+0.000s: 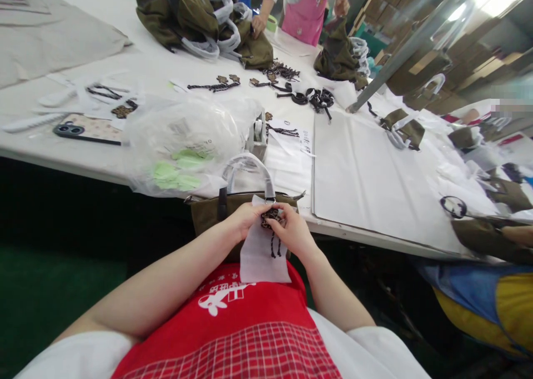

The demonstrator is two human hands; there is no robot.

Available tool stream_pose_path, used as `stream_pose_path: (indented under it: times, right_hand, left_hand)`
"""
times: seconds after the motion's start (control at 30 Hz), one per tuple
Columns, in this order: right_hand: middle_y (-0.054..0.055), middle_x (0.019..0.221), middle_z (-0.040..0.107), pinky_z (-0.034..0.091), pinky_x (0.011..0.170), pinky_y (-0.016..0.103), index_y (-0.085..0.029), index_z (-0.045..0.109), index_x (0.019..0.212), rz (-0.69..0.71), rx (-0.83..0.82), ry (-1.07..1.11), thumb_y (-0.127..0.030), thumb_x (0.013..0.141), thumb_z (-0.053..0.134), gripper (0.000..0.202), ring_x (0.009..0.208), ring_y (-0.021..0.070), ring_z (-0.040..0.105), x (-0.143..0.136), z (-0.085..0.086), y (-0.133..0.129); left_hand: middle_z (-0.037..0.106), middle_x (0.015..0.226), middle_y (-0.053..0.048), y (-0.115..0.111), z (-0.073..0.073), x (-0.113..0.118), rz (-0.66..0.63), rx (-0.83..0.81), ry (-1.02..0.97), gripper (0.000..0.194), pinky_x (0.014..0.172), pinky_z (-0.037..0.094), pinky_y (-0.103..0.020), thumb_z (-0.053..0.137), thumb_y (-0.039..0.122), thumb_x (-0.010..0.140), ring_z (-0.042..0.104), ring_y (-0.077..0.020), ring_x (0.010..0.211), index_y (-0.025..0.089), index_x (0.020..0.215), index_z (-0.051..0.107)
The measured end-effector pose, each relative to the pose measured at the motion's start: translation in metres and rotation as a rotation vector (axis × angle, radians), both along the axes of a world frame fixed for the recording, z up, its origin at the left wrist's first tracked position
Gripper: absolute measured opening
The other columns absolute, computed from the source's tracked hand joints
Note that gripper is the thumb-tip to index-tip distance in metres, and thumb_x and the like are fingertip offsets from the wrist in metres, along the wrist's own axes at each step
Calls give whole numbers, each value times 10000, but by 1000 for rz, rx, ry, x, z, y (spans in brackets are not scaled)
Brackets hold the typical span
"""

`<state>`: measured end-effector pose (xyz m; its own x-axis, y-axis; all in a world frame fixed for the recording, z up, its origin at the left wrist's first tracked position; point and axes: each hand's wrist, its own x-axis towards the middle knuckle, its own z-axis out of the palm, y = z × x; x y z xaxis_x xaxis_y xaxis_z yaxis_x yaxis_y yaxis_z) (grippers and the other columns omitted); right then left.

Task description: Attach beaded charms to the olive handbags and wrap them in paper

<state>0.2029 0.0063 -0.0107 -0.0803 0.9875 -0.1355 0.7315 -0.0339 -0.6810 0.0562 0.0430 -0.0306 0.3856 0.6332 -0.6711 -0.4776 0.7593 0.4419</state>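
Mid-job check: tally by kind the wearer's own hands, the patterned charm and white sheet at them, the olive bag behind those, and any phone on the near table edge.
Hands: 2 (left hand, right hand)
Patterned charm: 1
White sheet: 1
Olive bag: 1
Phone: 1
Total: 6

A phone (89, 129) lies near left on the table (158, 71), just beside a plastic bag (166, 126); at far right, boxes (385, 6) rise beyond a post (397, 57).
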Motion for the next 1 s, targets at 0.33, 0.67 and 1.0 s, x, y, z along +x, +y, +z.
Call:
stream_pose_path:
  times: [0.33, 0.67, 1.0]
  right_hand:
    - [-32, 711, 645, 452, 621, 260, -186, 441, 1288, -47, -37, 90, -227, 807, 601, 508, 600, 148, 612, -6, -10, -36]
    - [0, 658, 641, 420, 609, 275, -211, 606, 937, -208, 128, -100, -429, 845, 589, 238, 598, 165, 595, 16, -5, -25]
    - [-49, 528, 474, 292, 487, 235, -211, 500, 658, -99, 99, 207, -398, 833, 544, 260, 483, 113, 420, 25, -21, 8]
  left_hand:
    - [718, 633, -56, -1, -7, 0, 50, 23, 37, 104, 558, 518, -267, 772, 148, 663, 654, -169, 545, 108, 708, 687]
    - [746, 710, -95, -3, -12, -4, 44, 41, 13, 161, 646, 552, -327, 775, 105, 630, 690, -212, 616, 94, 778, 714]
    - [750, 717, -102, -10, -9, 0, 96, 41, 39, 173, 630, 563, -333, 770, 134, 649, 696, -220, 616, 104, 805, 704]
